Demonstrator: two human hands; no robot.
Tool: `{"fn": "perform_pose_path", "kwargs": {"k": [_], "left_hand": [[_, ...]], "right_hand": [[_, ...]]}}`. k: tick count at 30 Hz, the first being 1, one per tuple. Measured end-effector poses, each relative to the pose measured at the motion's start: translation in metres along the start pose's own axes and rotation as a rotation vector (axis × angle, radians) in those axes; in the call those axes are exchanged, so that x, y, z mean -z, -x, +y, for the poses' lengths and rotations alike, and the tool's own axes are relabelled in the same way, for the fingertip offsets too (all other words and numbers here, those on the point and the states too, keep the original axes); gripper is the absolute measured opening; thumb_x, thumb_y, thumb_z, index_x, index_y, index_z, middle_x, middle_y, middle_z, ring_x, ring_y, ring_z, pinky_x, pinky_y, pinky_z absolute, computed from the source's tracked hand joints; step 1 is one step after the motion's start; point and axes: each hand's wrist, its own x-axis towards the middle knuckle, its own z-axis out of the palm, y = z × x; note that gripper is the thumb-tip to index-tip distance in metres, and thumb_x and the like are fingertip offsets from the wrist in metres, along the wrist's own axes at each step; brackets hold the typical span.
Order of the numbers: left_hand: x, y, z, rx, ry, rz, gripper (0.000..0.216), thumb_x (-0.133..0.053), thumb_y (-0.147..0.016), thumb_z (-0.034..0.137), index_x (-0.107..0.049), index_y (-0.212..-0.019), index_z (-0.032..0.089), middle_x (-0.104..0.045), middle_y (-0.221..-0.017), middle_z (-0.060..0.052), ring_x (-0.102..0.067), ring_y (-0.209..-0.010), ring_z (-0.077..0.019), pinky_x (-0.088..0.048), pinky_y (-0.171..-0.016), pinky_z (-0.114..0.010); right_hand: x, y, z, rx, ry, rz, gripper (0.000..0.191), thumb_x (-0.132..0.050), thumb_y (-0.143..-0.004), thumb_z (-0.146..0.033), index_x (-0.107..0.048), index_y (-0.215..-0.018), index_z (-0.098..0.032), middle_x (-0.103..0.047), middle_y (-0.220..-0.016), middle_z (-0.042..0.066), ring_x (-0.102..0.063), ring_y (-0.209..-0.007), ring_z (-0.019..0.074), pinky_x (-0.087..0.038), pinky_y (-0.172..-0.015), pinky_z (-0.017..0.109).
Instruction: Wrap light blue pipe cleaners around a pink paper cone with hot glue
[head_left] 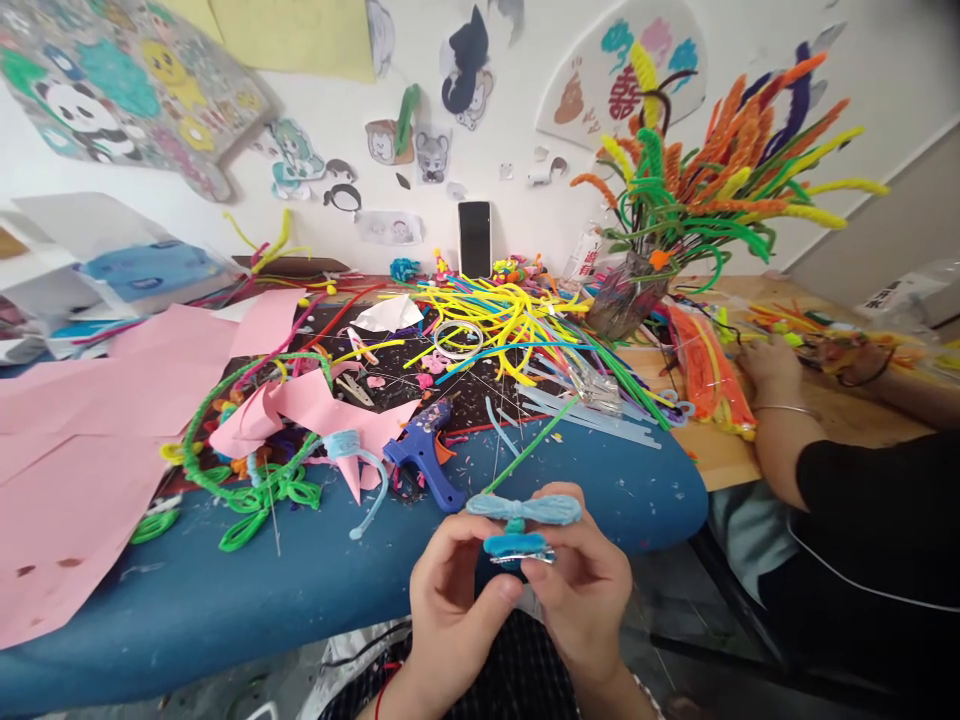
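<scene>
Light-blue fuzzy wire forms the bow piece [523,510], held centrally at the near edge of the table, above the wearer's lap. Under its loops sit a deeper-blue pad [511,545] and a toothed metal clip [529,558]. The left hand [456,590] grasps the assembly from the left, fingers curled behind and thumb below; the right hand [589,575] grips the right side, its thumb against the clip. This two-sided pinch probably keeps the small layers aligned, and the raised position likely brings them clear of the clutter. A green stem [534,450] slants from behind the bow toward the far right; whether it is attached cannot be told.

Just beyond the hands, on the blue table covering [630,475], lies a blue glue gun [429,455], its handle toward the wearer, presumably for easy reach. To the left are a green fuzzy ring [196,465] and pink sheets [56,400]. Farther off, loose yellow stems [517,320] are heaped near a cluster of metal clips [596,388]. A phone [474,238] stands upright by the wall, apparently leaning for support. At far right, a vase [626,300] gathers fuzzy stalks [720,170]; beyond a wrapped orange bundle [705,365] is a co-worker's hand [771,362], its grip unclear.
</scene>
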Motion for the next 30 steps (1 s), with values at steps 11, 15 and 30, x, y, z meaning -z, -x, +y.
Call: {"fn": "perform_pose_path", "kwargs": {"k": [11, 15, 30], "left_hand": [[-0.008, -0.007, 0.015, -0.012, -0.134, 0.105, 0.010, -0.080, -0.085, 0.018, -0.078, -0.092, 0.025, -0.078, -0.082, 0.001, -0.072, -0.076, -0.0108, -0.059, -0.072, -0.014], [-0.010, -0.008, 0.014, -0.011, -0.130, 0.125, 0.011, -0.080, -0.084, 0.016, -0.078, -0.090, 0.025, -0.078, -0.080, 0.002, -0.072, -0.075, -0.0097, -0.058, -0.072, -0.012], [-0.001, -0.011, 0.014, -0.032, -0.073, 0.020, 0.011, -0.079, -0.087, 0.019, -0.079, -0.095, 0.026, -0.077, -0.085, 0.003, -0.072, -0.080, -0.0098, -0.058, -0.076, -0.014]], "right_hand": [[-0.001, 0.005, -0.001, -0.107, -0.041, -0.059, 0.004, -0.076, -0.091, -0.032, -0.076, -0.090, -0.028, -0.072, -0.084, 0.003, -0.065, -0.083, 0.0219, -0.057, -0.074, 0.035], [-0.004, 0.007, -0.001, -0.118, -0.047, -0.043, 0.003, -0.073, -0.092, -0.030, -0.076, -0.091, -0.029, -0.071, -0.084, 0.002, -0.065, -0.082, 0.0211, -0.057, -0.073, 0.034], [0.001, 0.010, 0.000, -0.124, -0.004, -0.104, 0.019, -0.078, -0.089, -0.045, -0.079, -0.096, -0.028, -0.072, -0.089, 0.003, -0.066, -0.087, 0.0217, -0.057, -0.075, 0.033]]}}
